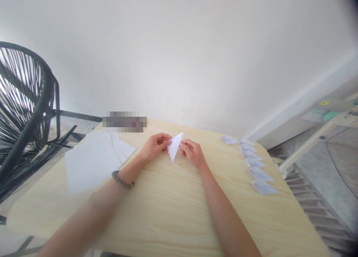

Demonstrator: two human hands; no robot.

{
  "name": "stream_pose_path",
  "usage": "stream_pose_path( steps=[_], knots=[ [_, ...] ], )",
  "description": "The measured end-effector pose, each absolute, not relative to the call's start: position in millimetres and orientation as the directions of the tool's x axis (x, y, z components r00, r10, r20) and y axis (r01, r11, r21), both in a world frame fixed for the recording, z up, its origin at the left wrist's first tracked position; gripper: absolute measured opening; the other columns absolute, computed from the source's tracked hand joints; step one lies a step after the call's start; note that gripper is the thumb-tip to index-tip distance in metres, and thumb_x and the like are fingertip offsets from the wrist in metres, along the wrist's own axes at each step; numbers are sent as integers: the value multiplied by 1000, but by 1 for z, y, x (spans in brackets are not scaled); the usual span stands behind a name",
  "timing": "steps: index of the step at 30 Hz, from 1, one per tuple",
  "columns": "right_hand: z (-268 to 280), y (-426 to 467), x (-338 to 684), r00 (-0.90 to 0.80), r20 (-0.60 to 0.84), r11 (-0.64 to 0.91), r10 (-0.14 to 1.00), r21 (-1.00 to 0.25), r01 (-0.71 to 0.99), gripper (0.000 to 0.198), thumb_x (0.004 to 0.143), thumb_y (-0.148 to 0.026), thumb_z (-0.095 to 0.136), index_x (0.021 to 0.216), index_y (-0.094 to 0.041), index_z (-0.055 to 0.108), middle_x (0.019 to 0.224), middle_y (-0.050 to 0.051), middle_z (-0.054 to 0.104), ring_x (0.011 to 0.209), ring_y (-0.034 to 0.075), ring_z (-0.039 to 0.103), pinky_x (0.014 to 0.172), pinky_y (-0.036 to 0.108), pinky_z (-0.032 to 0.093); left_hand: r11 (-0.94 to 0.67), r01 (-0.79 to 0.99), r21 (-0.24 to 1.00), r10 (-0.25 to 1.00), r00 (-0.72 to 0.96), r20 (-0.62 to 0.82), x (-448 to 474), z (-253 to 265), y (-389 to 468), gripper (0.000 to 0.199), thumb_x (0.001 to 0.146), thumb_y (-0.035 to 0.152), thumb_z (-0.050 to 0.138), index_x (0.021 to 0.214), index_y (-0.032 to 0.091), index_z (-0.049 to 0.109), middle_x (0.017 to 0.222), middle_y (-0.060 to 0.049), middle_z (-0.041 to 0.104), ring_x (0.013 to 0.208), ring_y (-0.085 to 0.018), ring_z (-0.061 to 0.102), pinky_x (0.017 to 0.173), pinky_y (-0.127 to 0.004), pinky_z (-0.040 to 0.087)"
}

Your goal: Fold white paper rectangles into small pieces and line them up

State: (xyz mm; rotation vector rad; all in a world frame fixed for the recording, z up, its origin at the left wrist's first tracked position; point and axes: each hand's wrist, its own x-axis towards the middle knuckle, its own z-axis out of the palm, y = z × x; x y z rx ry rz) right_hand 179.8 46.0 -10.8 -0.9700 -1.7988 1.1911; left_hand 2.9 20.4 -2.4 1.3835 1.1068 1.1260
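Observation:
A small folded white paper [175,147], roughly triangular with a narrow tip at the top, is held up over the middle of the table. My left hand [156,145] pinches its left side, the thumb on the near face and the fingers behind it. At the right edge of the paper, my right hand [192,151] has its thumb and curled fingers pressed together against it; the fingertips are partly hidden. A dark beaded bracelet [123,180] circles my left wrist.
Several folded paper pieces [260,174] lie in a row on the right of the wooden table [167,212]. Loose white sheets [92,162] overlap at the left. A blurred-out dark object [124,122] is at the back edge. A black corded chair [25,100] stands left; a white wall rises behind.

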Motion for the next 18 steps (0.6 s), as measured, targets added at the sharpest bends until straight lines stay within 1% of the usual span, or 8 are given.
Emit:
stream_pose_path(
  steps=[18],
  knots=[
    [-11,46,180,-424,186,288,887,-938,191,21,77,-32,44,74,-16,56,51,-3,50,45,8,44,47,20,37,-97,47,994,985,150,89,2,-4,21,30,75,36,54,94,13,55,84,-6,60,69,-13,57,60,-28,49]
  ],
)
